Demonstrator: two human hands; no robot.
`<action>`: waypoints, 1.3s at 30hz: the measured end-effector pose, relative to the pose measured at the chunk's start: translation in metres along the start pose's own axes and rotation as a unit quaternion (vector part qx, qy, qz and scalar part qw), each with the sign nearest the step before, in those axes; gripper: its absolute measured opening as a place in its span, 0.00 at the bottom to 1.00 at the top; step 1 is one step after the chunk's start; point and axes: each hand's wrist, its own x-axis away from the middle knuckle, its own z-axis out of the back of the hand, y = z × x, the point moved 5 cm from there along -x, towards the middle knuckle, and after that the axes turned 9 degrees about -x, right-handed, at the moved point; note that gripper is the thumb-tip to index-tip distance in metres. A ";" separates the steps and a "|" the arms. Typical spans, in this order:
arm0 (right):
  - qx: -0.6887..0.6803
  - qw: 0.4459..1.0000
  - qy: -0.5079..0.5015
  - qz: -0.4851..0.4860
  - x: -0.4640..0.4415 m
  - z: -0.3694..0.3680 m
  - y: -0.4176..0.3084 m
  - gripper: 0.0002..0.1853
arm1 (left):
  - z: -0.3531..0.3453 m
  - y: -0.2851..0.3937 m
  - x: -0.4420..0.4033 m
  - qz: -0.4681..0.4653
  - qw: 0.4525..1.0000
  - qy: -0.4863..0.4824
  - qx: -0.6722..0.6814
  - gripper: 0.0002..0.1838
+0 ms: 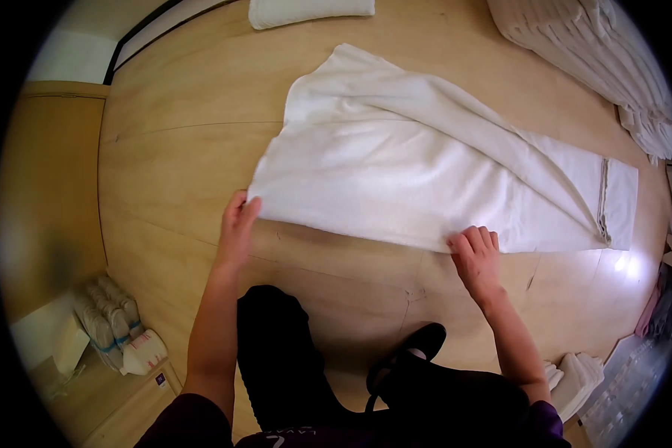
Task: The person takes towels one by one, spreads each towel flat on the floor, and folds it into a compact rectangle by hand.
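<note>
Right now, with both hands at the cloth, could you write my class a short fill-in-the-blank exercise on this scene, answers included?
1. The bare left hand pinches the long white fabric cloth at its near-left ____.
2. The bare right hand touches the cloth's near ____, partway along.
3. The person's plain trousers are coloured ____.

Missing words: corner; edge; black.

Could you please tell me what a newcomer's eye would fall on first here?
Probably the large white cloth, spread across the middle of the wooden surface and creased by long folds. Next would be the left hand gripping its near left corner and the right hand gripping the near edge farther right. The thick stack of pale cloths at the upper right also stands out.
</note>
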 end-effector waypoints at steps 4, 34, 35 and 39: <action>0.016 0.998 -0.001 0.057 0.009 -0.009 -0.003 0.12 | 0.008 -0.032 0.009 -0.035 0.997 0.027 -0.062 0.09; 0.190 0.920 0.068 -0.337 0.003 -0.001 0.228 0.23 | -0.137 0.006 -0.071 -0.254 0.784 0.016 -0.566 0.30; 0.172 0.936 0.031 -0.305 0.004 0.001 0.213 0.23 | -0.118 -0.002 -0.087 -0.211 0.795 0.080 -0.562 0.30; 0.154 0.957 0.067 -0.235 0.025 0.019 0.200 0.20 | -0.046 -0.016 -0.132 -0.148 0.814 0.183 -0.530 0.29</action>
